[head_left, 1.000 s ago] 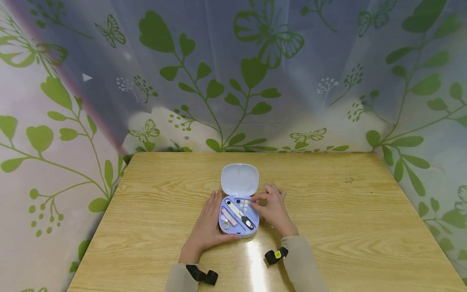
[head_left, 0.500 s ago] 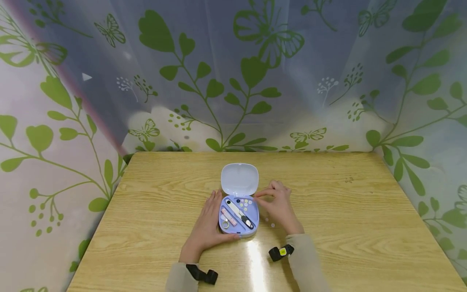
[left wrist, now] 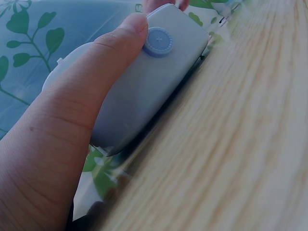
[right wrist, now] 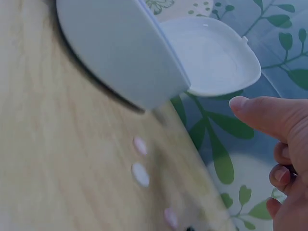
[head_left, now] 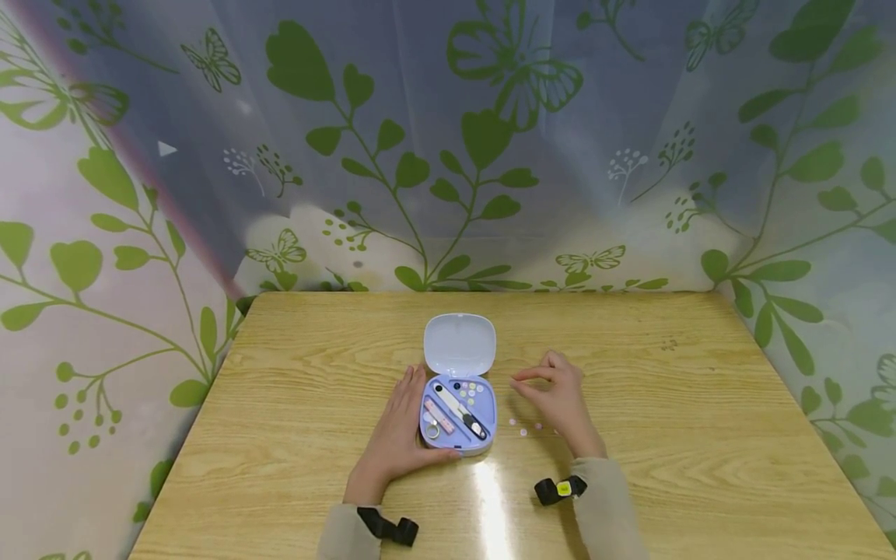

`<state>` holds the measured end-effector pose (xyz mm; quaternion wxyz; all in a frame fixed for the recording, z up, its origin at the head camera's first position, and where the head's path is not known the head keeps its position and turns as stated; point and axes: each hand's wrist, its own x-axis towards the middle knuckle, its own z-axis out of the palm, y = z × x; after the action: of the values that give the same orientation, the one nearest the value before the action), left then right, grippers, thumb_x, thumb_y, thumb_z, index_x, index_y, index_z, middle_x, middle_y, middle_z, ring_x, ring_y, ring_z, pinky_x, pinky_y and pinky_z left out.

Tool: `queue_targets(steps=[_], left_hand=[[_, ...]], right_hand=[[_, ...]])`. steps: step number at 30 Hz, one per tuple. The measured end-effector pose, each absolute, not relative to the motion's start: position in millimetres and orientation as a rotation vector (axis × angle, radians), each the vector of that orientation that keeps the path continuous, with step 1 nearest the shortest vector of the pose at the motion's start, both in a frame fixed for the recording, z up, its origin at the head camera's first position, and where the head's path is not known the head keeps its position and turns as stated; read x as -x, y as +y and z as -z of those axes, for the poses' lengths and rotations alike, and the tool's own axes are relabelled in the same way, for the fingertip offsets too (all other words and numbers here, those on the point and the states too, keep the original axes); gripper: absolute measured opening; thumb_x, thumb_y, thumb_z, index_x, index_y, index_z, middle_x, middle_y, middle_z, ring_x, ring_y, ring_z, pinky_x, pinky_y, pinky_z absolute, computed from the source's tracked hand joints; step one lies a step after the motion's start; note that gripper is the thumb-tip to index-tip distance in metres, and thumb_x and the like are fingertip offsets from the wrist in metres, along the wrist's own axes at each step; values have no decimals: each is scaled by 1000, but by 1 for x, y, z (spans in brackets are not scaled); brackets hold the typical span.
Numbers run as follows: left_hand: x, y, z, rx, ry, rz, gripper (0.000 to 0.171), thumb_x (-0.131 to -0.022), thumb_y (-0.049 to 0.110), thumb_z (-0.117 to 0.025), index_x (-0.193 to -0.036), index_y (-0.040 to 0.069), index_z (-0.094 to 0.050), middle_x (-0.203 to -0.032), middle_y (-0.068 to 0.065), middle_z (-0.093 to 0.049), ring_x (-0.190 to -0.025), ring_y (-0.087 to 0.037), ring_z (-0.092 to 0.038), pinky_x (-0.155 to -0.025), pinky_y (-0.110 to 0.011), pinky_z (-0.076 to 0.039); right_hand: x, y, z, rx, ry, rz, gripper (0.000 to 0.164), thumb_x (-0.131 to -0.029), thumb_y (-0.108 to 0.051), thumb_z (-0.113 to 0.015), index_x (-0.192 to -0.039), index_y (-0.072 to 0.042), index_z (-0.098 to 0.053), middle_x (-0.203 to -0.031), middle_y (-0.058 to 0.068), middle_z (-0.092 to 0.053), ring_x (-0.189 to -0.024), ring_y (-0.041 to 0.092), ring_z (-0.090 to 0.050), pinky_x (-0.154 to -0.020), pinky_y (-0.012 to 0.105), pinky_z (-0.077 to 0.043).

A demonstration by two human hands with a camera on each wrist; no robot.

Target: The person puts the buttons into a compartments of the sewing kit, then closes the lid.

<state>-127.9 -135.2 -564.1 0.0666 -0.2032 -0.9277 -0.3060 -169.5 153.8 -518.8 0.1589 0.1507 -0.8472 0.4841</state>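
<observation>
A blue-lilac sewing box stands on the table, its pale lid raised at the back. Its tray holds several small buttons, a long white-and-black tool, a pink patterned strip and a silver ring. My left hand rests against the box with straight fingers along its left side; in the left wrist view its thumb lies beside a round front knob. Right of the box hovers my right hand, thumb and index fingertips close together, no object visible between them.
Several small pale buttons lie on the wooden table right of the box, partly under the right hand. A patterned curtain hangs behind the table.
My right hand has drawn back from the box's button compartment to the right, uncovering buttons in the tray and on the table. My left hand and the box stay put.
</observation>
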Motion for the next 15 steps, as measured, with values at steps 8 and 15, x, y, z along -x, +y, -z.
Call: queue_targets(steps=[8,15], left_hand=[[128,-135,565,587,-2832,938,141,-61,86,-68,-160,7,-5,-167,-9,-8,-153,-20,0,-124,-40,-8],[128,-136,566,592,-2845,926,141,-61,85,-68,-160,8,-4,-167,-8,-7,-152,-18,2,-124,-38,-6]], right_hand=[[160,166,530,-376,-2475,-1359,12,-72,-6,-88,-80,-10,-80,-73,4,-39,-75,16,-36,-80,36,-18],[146,167,545,-396,-2495,-1422,12,-73,-7,-88,-83,-10,-81,-73,4,-41,-76,15,-36,-80,38,-18]])
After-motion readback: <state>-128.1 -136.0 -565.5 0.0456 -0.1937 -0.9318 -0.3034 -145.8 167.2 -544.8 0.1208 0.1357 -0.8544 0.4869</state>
